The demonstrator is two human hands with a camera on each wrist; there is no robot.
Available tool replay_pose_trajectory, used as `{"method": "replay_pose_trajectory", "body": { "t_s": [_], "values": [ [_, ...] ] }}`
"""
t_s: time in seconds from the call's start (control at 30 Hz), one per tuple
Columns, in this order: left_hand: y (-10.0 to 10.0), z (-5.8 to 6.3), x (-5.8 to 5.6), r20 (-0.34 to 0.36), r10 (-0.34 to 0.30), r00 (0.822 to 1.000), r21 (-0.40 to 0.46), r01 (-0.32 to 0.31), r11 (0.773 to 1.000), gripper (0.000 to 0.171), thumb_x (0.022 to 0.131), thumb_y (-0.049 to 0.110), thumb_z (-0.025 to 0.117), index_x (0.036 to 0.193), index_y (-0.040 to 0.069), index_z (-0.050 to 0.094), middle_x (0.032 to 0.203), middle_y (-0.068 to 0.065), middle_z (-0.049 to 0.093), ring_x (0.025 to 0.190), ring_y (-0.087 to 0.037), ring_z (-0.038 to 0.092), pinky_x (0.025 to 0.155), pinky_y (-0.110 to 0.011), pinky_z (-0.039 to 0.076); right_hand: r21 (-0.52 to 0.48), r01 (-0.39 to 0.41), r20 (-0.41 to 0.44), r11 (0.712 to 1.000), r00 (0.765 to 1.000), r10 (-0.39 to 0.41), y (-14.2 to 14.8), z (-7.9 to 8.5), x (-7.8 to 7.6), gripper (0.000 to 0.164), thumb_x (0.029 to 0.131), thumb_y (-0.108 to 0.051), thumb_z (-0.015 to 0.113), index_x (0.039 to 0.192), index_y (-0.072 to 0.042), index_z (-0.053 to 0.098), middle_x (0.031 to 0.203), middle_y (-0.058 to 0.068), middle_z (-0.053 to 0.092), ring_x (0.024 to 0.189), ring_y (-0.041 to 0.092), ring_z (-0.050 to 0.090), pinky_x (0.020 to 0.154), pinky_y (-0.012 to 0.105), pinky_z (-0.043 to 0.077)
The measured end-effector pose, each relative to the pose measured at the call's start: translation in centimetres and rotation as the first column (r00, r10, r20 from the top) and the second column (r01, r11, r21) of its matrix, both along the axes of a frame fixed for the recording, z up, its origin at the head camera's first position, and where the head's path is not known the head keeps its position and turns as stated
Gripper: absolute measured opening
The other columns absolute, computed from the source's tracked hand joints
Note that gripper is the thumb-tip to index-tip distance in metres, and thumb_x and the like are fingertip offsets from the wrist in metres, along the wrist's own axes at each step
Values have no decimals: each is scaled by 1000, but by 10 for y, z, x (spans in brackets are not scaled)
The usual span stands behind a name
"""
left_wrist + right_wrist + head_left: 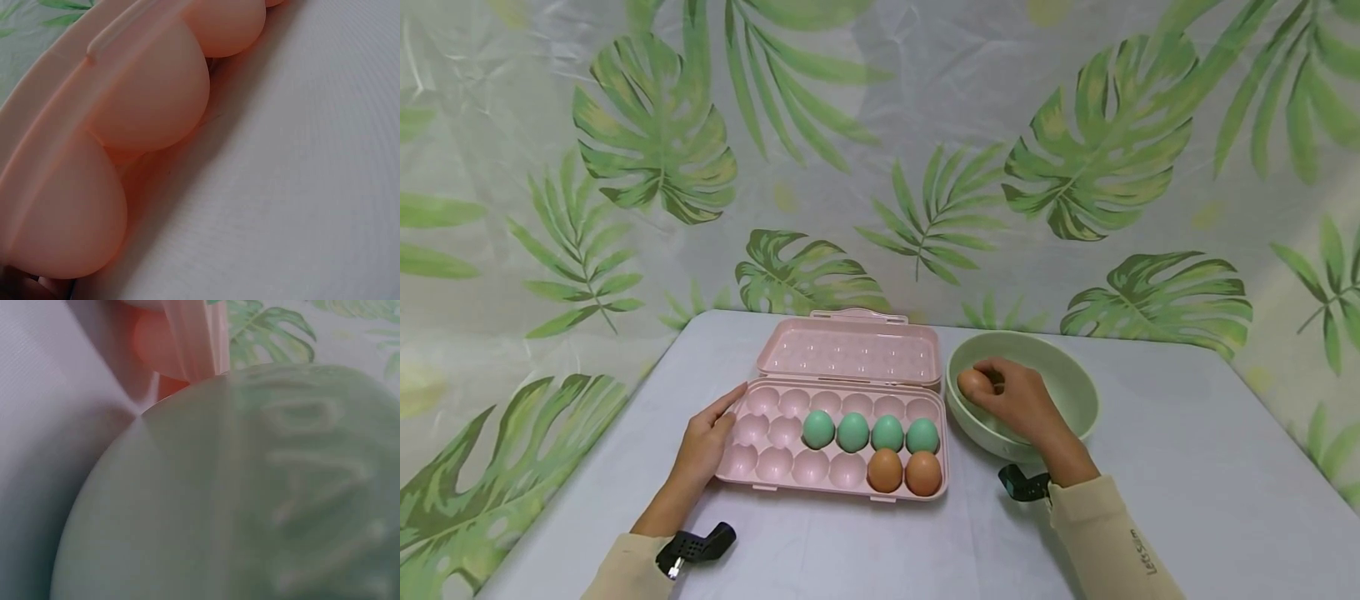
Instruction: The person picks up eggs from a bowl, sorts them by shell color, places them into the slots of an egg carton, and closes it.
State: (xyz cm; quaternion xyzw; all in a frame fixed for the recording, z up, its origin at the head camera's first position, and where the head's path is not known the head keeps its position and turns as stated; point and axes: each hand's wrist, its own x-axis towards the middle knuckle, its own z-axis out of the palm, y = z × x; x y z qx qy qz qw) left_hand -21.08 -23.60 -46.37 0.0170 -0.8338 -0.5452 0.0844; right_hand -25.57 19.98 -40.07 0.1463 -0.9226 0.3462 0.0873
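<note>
A brown egg is pinched between the thumb and fingers of my right hand, above the left side of a pale green bowl. My left hand grips the left edge of a pink egg tray, its fingertips partly hidden by the tray. In the tray, several green eggs fill the right part of the middle row. Two brown eggs sit at the right end of the front row. Rounded cups of the tray's underside show in the left wrist view.
The tray's hinged lid lies open behind it. The bowl stands just right of the tray, its outer wall filling the right wrist view. A white cloth covers the table, and a leaf-patterned sheet hangs behind.
</note>
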Motion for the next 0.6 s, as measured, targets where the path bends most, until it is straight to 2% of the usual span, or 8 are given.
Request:
{"method": "replay_pose_trajectory", "body": {
  "t_s": [0.33, 0.6],
  "values": [
    [0, 0, -1, 2, 2, 1000, 1, -2, 1000, 44, 100, 9, 39, 144, 8, 46, 150, -8, 41, 142, -25, 27, 116, -45, 21, -52, -10, -31, 999, 999, 9, -4, 12, 6, 41, 85, -26, 73, 118, -2, 64, 112, 16, 67, 95, 31, 68, 80, 43, 56],
    [1, 3, 1, -17, 2, 1000, -6, -2, 1000, 43, 100, 8, 39, 142, 6, 48, 148, -9, 43, 141, -25, 29, 116, -44, 22, -83, -50, -81, 995, 996, 43, -11, 21, 12, 39, 84, -21, 75, 117, -4, 64, 111, 14, 67, 95, 29, 68, 80, 41, 56]
  ]
}}
